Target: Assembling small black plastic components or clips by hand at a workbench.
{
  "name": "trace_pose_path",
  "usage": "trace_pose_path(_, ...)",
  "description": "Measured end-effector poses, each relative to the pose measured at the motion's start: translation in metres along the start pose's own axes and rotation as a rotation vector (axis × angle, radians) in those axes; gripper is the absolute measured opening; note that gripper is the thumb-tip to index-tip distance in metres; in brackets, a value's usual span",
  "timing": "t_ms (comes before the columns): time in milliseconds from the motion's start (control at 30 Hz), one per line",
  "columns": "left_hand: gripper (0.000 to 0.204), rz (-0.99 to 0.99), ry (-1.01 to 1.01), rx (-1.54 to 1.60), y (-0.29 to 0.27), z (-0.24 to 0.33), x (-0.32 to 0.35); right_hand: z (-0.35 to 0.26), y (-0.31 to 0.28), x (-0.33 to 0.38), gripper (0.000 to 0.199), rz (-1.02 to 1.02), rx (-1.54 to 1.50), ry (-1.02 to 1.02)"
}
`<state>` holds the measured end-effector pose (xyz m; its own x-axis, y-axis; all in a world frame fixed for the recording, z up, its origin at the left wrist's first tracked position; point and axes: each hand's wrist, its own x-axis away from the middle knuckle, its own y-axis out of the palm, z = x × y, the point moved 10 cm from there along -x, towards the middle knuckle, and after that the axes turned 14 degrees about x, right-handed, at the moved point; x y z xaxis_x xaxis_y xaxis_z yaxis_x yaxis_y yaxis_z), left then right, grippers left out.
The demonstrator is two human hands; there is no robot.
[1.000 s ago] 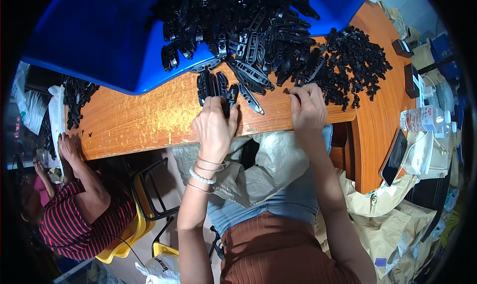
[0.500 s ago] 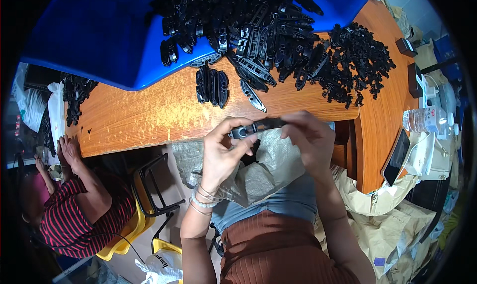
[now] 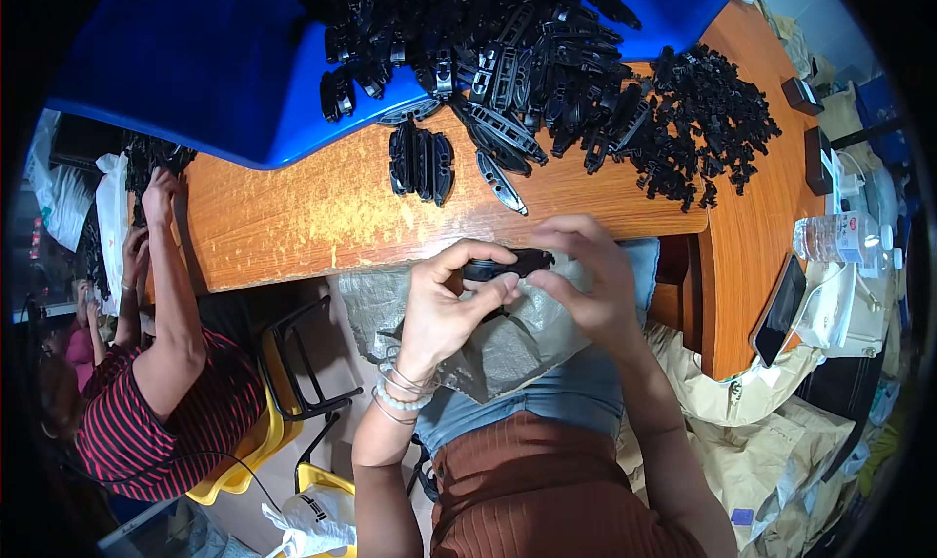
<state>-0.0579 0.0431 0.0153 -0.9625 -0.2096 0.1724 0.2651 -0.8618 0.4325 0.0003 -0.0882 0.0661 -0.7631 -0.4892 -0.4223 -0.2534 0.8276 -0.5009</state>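
The left hand (image 3: 439, 304) grasps a dark elongated part (image 3: 530, 262) between thumb and fingers, on the person's side of the blue bin (image 3: 224, 60), above the grey sack (image 3: 527, 348) on the lap. The right hand (image 3: 590, 280) is at the part's right end, thumb and fingers curled around it; those fingers are blurred, so I cannot tell whether they grip the part or only touch it.

A second ago the two hands were apart, the left at the row of black parts (image 3: 422, 165) just below the bin's front edge, the right by the pile of small clips (image 3: 708, 124) to the bin's right. Half a second ago they had already met over the sack, the part showing a shiny face; now it looks darker and lies lengthwise between them. The row keeps its place on the counter (image 3: 322, 211), as does the single loose part (image 3: 501, 182) to its right, also below the bin. The large heap (image 3: 488, 41) in the bin and spilling from it looks unchanged.

Left of the bin, a co-worker's hand (image 3: 159, 197) has risen from the counter's edge to another dark pile (image 3: 156, 155).
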Motion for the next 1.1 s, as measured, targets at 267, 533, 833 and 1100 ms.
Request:
trace_pose_path(267, 0.021, -0.21, -0.039, -0.29, 0.013, -0.002, 0.0, 0.034, 0.021, 0.024, 0.023, -0.237, -0.239, 0.289)
trace_pose_path(533, 0.024, -0.298, 0.548, -0.873, 0.039, 0.037, -0.036, 0.055, -0.058, -0.012, 0.009, 0.277, 0.673, -0.04)
trace_pose_path(833, 0.039, -0.293, 0.724, -1.377, 0.055, 0.032, -0.042, 0.062, -0.044, -0.026, 0.01, 0.26, 1.046, -0.038)
trace_pose_path(1100, 0.021, 0.015, 0.341, -0.354, -0.004, 0.019, -0.047, 0.053, -0.02, -0.007, 0.017, 0.185, 0.7, -0.152)
